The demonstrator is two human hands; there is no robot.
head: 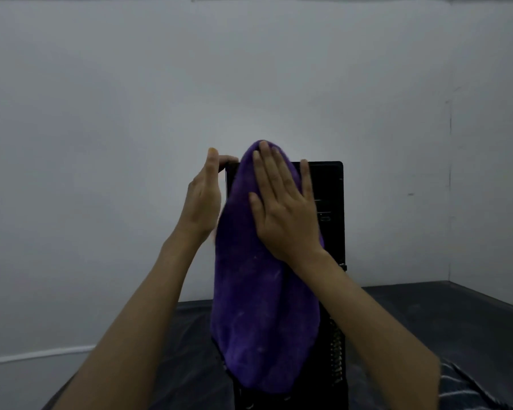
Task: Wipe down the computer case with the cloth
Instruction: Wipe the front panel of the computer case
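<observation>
Purple cloth (264,306), black computer case (328,184), dark grey table (427,309), pale grey wall (249,69).

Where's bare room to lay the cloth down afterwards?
Bare: the dark surface right of the computer case, up to the wall, and the strip left of it. Crowded: the case front, under cloth and right hand; left hand grips its top corner.

My right grip (282,208) presses the cloth (261,306) flat on the case (329,196), upright on the table (427,309). My left grip (203,199) holds its top corner.
</observation>
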